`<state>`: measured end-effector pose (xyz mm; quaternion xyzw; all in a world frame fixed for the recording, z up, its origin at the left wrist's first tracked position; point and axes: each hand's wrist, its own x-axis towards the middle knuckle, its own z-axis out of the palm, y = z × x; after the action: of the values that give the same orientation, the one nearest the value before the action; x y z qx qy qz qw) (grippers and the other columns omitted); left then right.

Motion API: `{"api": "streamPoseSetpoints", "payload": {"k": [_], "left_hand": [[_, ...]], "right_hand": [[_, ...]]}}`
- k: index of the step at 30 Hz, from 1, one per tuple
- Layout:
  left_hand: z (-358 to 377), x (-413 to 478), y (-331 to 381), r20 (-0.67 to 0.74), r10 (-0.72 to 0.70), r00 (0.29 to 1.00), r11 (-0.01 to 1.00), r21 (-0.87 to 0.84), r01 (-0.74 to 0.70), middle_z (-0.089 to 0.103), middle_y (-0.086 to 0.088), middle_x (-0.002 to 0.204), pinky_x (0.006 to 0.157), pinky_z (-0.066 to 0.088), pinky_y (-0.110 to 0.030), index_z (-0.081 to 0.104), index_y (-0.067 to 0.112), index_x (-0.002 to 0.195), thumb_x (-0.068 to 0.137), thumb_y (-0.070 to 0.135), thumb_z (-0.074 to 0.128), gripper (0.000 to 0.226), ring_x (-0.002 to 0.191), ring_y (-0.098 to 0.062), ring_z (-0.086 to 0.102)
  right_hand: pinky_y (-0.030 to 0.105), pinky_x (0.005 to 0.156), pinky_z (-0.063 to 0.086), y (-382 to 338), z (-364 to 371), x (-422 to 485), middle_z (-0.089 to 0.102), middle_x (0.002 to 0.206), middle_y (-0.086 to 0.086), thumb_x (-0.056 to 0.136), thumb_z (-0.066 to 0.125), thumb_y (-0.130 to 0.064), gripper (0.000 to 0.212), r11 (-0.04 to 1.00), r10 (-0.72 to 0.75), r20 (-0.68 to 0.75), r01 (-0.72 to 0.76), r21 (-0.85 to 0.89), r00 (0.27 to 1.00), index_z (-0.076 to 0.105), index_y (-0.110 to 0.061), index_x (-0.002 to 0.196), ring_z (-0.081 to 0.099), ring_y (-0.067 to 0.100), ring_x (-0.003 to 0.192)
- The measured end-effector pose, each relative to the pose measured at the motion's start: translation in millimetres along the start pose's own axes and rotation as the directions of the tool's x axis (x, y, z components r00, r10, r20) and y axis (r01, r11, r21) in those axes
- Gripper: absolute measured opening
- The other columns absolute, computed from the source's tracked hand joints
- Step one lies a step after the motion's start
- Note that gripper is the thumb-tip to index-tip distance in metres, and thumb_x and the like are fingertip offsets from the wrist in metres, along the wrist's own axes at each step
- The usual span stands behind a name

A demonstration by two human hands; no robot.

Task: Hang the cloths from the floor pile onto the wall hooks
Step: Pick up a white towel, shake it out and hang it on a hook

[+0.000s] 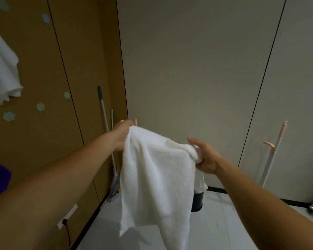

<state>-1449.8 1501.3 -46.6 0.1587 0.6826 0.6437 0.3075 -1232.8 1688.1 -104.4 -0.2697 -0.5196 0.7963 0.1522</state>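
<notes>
Two bare forearms (pixel 52 177) reach forward, and between them hangs a white cloth (pixel 155 174), held up in the air well above the floor (pixel 224 222). The left grip (pixel 122 134) is clenched on one top corner, its fingers mostly hidden behind the fabric. The right grip (pixel 206 156) has the other corner bunched in curled fingers, thumb sticking out. Holding both corners apart lets the cloth drop open and flat, and I'd say that is to find an edge fit to go over a hook. The nearest free hooks (pixel 40 107) are pale hexagonal ones on the brown wall to the left, and another cloth (pixel 2 69) already hangs there, higher up. So the job looks partly done, with this one still to be carried left. The floor pile itself is not in view. The floor is pale and smooth, with a dark skirting line. Two mop handles (pixel 105 112) lean in the corner where the brown wall meets grey panels. A dark bin (pixel 197 201) stands behind the cloth, and a white pole (pixel 271 159) with a pink hook leans to the right.
</notes>
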Motion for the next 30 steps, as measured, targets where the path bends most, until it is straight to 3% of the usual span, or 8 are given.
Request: {"api": "streamPoseSetpoints", "payload": {"k": [5, 10, 14, 16, 19, 23, 27, 30], "left_hand": [[-25, 2, -13, -0.095, -0.076, 0.993, 0.997, 0.013, 0.078, 0.067, -0.018, 0.108, 0.086, 0.052, -0.050, 0.062, 0.011, 0.112, 0.081, 0.031, 0.061, 0.037, 0.095, -0.036, 0.065], [-29, 0, -11, -0.123, -0.027, 0.992, 0.998, 0.046, 0.033, 0.067, -0.018, 0.107, 0.084, 0.054, -0.047, 0.062, 0.007, 0.115, 0.085, 0.029, 0.059, 0.036, 0.092, -0.035, 0.066], [-37, 1, -11, -0.215, 0.054, 0.975, 0.992, 0.120, -0.028, 0.066, -0.015, 0.105, 0.073, 0.056, -0.041, 0.057, 0.007, 0.120, 0.088, 0.027, 0.058, 0.038, 0.087, -0.032, 0.065], [-44, 3, -11, -0.252, 0.076, 0.965, 0.986, 0.161, -0.036, 0.064, -0.013, 0.102, 0.064, 0.051, -0.034, 0.057, 0.007, 0.120, 0.089, 0.028, 0.057, 0.037, 0.083, -0.029, 0.063], [-54, 5, -17, -0.294, 0.075, 0.953, 0.981, 0.194, -0.017, 0.063, -0.013, 0.097, 0.069, 0.052, -0.037, 0.057, 0.007, 0.116, 0.089, 0.029, 0.057, 0.036, 0.082, -0.030, 0.062], [-58, 5, -21, -0.330, 0.087, 0.940, 0.976, 0.216, -0.015, 0.062, -0.009, 0.084, 0.055, 0.046, -0.029, 0.059, 0.008, 0.107, 0.088, 0.033, 0.058, 0.032, 0.072, -0.027, 0.061], [-68, 8, -22, -0.310, 0.036, 0.950, 0.980, 0.199, 0.028, 0.063, -0.014, 0.097, 0.065, 0.053, -0.039, 0.058, 0.009, 0.115, 0.087, 0.035, 0.058, 0.038, 0.082, -0.033, 0.063], [-72, 10, -26, -0.307, 0.015, 0.952, 0.967, 0.245, 0.064, 0.061, -0.015, 0.100, 0.066, 0.054, -0.043, 0.053, 0.008, 0.124, 0.091, 0.035, 0.055, 0.042, 0.084, -0.035, 0.062]], "right_hand": [[0.039, 0.077, 0.057, -42, -13, -9, 0.074, 0.088, 0.010, 0.076, 0.075, -0.038, 0.030, 0.949, -0.173, -0.017, 0.172, 0.263, 0.985, 0.076, -0.010, 0.086, 0.072, 0.027, 0.078], [0.041, 0.082, 0.057, -16, 3, -12, 0.072, 0.097, 0.012, 0.086, 0.069, -0.017, 0.032, 0.970, -0.111, -0.001, 0.108, -0.216, 0.994, 0.066, 0.000, 0.112, 0.069, 0.025, 0.083], [0.035, 0.077, 0.055, -35, 5, -14, 0.072, 0.092, 0.009, 0.089, 0.064, -0.016, 0.011, 0.969, -0.246, -0.122, 0.247, -0.005, 0.962, 0.069, -0.009, 0.097, 0.069, 0.021, 0.079], [0.037, 0.079, 0.054, -31, 2, -14, 0.071, 0.094, 0.009, 0.090, 0.064, -0.017, 0.011, 0.972, -0.210, -0.152, 0.189, -0.142, 0.966, 0.068, -0.009, 0.096, 0.066, 0.024, 0.083], [0.038, 0.076, 0.054, -20, 2, -19, 0.070, 0.089, 0.010, 0.094, 0.059, -0.018, 0.017, 0.949, -0.071, -0.095, 0.038, -0.311, 0.993, 0.068, -0.006, 0.099, 0.064, 0.024, 0.078], [0.032, 0.069, 0.058, -35, 3, -18, 0.074, 0.094, 0.010, 0.090, 0.064, -0.021, 0.023, 0.985, -0.171, -0.031, 0.170, -0.024, 0.985, 0.069, -0.005, 0.104, 0.071, 0.022, 0.078], [0.037, 0.080, 0.057, -7, 3, -19, 0.074, 0.100, 0.011, 0.084, 0.073, -0.021, 0.033, 0.903, -0.090, 0.023, 0.091, -0.420, 0.996, 0.066, -0.003, 0.111, 0.070, 0.027, 0.091], [0.037, 0.075, 0.059, -6, -3, -21, 0.075, 0.094, 0.009, 0.088, 0.068, -0.017, 0.022, 0.918, -0.091, 0.029, 0.095, -0.385, 0.995, 0.066, -0.002, 0.104, 0.072, 0.025, 0.085]]}}
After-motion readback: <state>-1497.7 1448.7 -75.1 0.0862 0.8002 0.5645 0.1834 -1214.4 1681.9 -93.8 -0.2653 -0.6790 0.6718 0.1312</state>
